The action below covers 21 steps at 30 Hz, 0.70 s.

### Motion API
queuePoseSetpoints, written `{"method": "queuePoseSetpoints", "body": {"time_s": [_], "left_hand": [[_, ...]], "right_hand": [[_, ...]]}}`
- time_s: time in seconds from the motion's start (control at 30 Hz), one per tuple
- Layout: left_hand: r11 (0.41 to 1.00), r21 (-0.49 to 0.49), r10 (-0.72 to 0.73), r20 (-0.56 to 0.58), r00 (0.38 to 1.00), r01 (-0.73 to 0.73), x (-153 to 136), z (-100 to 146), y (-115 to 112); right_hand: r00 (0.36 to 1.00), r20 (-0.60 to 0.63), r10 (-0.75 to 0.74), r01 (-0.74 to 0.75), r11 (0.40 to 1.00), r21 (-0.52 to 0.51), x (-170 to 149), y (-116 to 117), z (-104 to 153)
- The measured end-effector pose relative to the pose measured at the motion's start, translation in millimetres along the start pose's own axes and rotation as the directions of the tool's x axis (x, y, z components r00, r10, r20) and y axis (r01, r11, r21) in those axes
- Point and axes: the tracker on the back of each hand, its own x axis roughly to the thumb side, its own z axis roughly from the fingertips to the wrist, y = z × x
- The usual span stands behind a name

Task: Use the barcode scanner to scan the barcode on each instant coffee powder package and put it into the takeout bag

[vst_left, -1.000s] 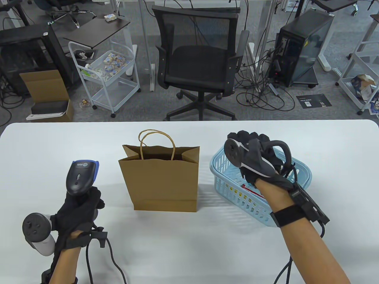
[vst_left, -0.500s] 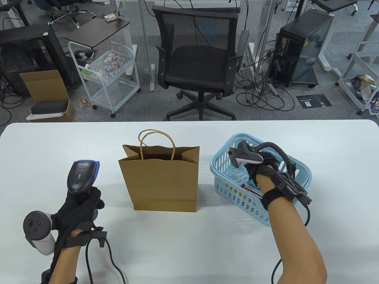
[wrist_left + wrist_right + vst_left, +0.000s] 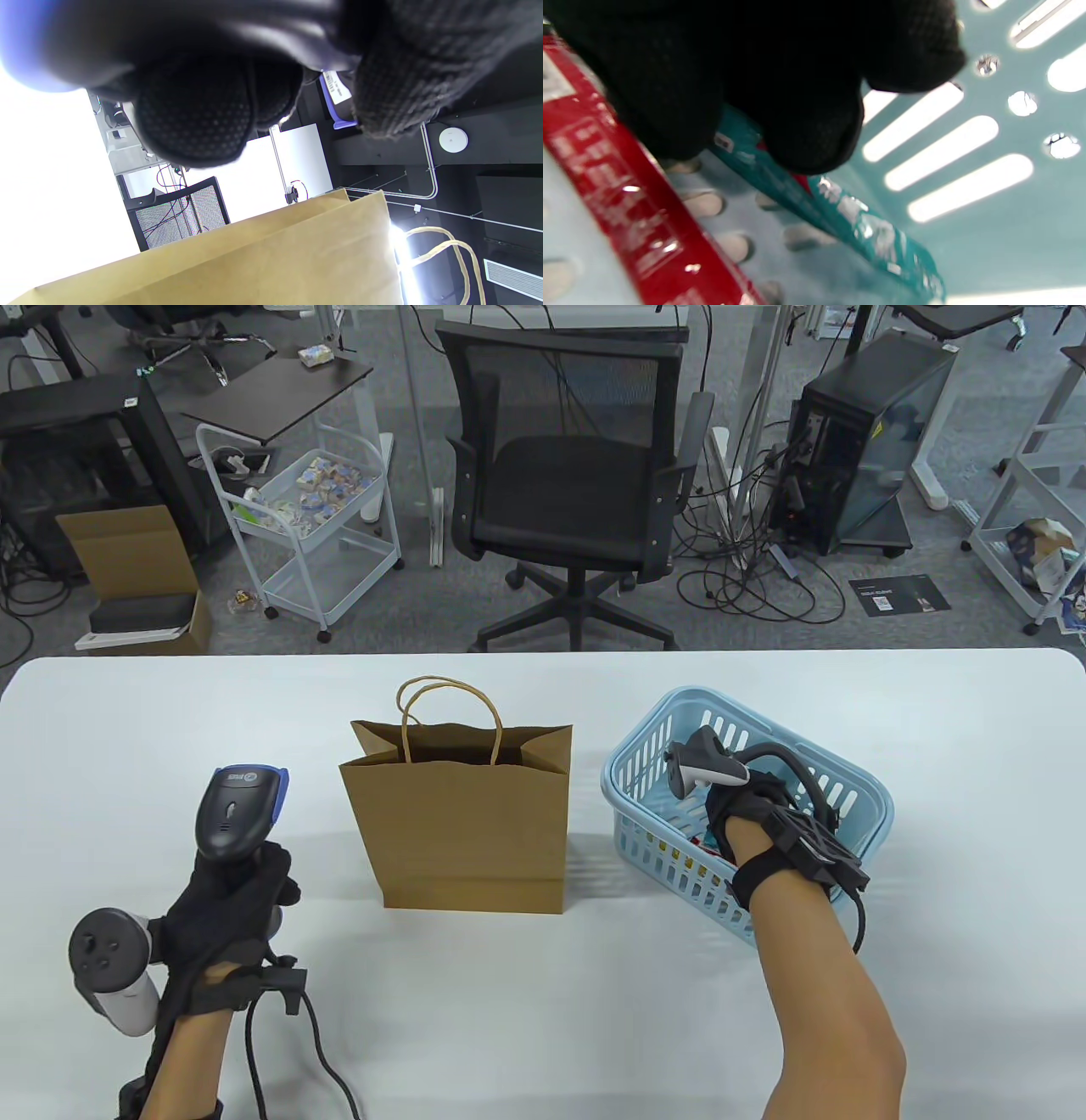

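Gripping the barcode scanner, the left hand waits; right hand pinches a teal packet, print unreadable.

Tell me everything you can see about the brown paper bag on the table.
The paper bag is plain brown kraft paper with two twisted paper-cord handles standing up at its far side. It stands upright and open-mouthed on the white table, its side gussets creased inward and a fold line near the bottom. It sits between the barcode scanner and the blue basket; nothing visibly touches it besides the table.
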Motion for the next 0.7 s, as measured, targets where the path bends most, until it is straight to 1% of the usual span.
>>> {"method": "queuePoseSetpoints", "body": {"time_s": [0.13,0.23,0.3,0.4,0.47,0.5,0.53,0.67,0.7], "left_hand": [[1.0,-0.005,0.006,-0.005,1.0,-0.006,-1.1,-1.4,-0.6],[1.0,0.007,0.019,-0.003,1.0,-0.019,-0.6,-0.9,1.2],[1.0,0.013,0.026,0.0,1.0,-0.026,0.1,-0.8,2.3],[0.999,0.02,0.037,0.003,0.999,-0.037,0.5,-0.8,3.7],[0.999,0.024,0.042,0.003,0.999,-0.042,0.5,-0.6,4.0],[0.999,0.025,0.045,0.004,0.999,-0.045,0.7,-0.5,4.0],[0.999,0.025,0.045,0.005,0.999,-0.045,0.9,-0.5,3.9],[0.999,0.023,0.037,0.021,0.999,-0.037,2.0,0.5,3.7],[0.999,0.024,0.036,0.025,0.999,-0.037,2.7,0.8,3.8]], "right_hand": [[0.998,0.007,-0.055,0.055,0.998,-0.004,-2.2,-5.2,0.5],[0.993,0.01,-0.117,0.117,0.992,-0.049,-8.8,-12.4,6.7],[0.991,0.015,-0.131,0.132,0.989,-0.068,-13.1,-17.6,12.3],[0.984,0.037,-0.173,0.176,0.976,-0.125,-20.7,-28.8,25.7],[0.969,0.078,-0.234,0.245,0.953,-0.18,-25.8,-39.4,39.1],[0.955,0.11,-0.277,0.295,0.932,-0.212,-28.9,-46.0,48.3],[0.95,0.122,-0.289,0.31,0.924,-0.225,-30.2,-48.6,52.0],[0.916,0.214,-0.34,0.399,0.836,-0.377,-43.1,-69.6,85.9],[0.902,0.238,-0.359,0.429,0.802,-0.416,-47.5,-74.7,95.4]]}}
